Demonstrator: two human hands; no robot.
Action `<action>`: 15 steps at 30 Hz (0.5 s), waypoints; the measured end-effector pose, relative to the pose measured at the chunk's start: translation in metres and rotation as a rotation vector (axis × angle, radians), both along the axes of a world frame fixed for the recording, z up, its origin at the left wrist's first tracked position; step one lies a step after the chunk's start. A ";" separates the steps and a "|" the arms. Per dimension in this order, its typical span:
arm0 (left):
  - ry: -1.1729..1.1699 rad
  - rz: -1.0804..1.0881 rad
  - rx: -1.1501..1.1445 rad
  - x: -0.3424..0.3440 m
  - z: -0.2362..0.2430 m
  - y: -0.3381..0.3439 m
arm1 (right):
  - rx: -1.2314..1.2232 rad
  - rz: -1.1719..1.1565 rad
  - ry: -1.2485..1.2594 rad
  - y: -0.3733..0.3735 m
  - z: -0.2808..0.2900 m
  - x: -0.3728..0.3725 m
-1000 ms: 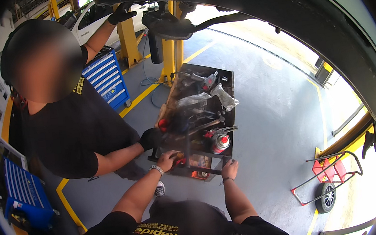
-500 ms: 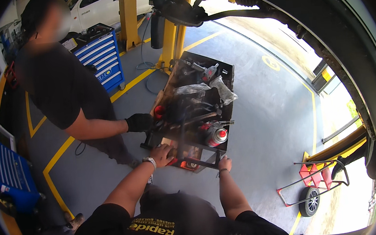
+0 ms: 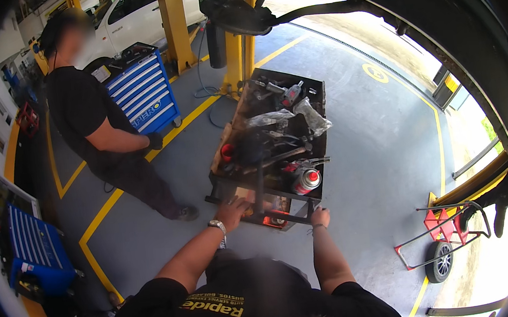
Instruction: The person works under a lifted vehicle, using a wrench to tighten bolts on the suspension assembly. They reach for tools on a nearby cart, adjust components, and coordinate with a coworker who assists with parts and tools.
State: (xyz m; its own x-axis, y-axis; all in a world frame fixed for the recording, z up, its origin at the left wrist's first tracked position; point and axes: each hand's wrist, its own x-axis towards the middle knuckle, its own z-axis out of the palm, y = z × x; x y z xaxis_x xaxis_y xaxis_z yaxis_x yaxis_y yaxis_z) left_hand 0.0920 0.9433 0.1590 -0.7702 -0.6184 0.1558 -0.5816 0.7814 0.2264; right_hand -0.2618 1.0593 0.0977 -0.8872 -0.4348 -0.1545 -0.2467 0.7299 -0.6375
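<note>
In front of me stands a dark tool cart (image 3: pixel 317 116), its upper tray full of tools. My left hand (image 3: pixel 232 212), with a metal watch at the wrist, is closed over the left part of the cart's near handle (image 3: pixel 290 217). My right hand (image 3: pixel 319 216) wraps round the right end of that handle. Nearest my right hand in the tray is a spray can (image 3: pixel 308 180) with a red top. Farther in lie a hammer (image 3: pixel 287 154), clear plastic bags (image 3: pixel 311 116) and a grey power tool (image 3: pixel 291 95). A red cup (image 3: pixel 227 153) sits at the left edge.
A co-worker (image 3: pixel 87 107) in dark gloves stands left of the cart. Blue tool cabinets (image 3: pixel 143 89) stand beyond and at far left. A yellow lift post (image 3: pixel 237 56) is behind the cart; a raised vehicle's underside (image 3: pixel 375 18) hangs overhead. A wheel (image 3: pixel 440 261) lies by a red-seated frame (image 3: pixel 441 226) at right.
The co-worker's gloved hand has drawn back from the cart's left edge to their body, and they stand farther from it. My hands keep their places on the handle. The view has shifted slightly.
</note>
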 end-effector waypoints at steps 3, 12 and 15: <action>0.016 0.002 -0.018 0.003 -0.003 0.002 | -0.018 0.000 0.009 0.001 -0.007 -0.002; 0.310 0.205 0.054 -0.002 0.017 -0.006 | -0.032 -0.016 0.041 0.001 -0.016 -0.004; 0.269 0.317 -0.198 0.002 0.033 -0.008 | -0.025 -0.009 0.012 0.000 -0.010 -0.004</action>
State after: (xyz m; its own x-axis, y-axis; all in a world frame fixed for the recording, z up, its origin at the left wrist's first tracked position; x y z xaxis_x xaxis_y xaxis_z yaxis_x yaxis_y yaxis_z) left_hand 0.0942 0.9348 0.1922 -0.4640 -0.7553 0.4629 -0.7399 0.6177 0.2664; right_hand -0.2658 1.0594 0.0876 -0.8930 -0.4300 -0.1328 -0.2479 0.7162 -0.6524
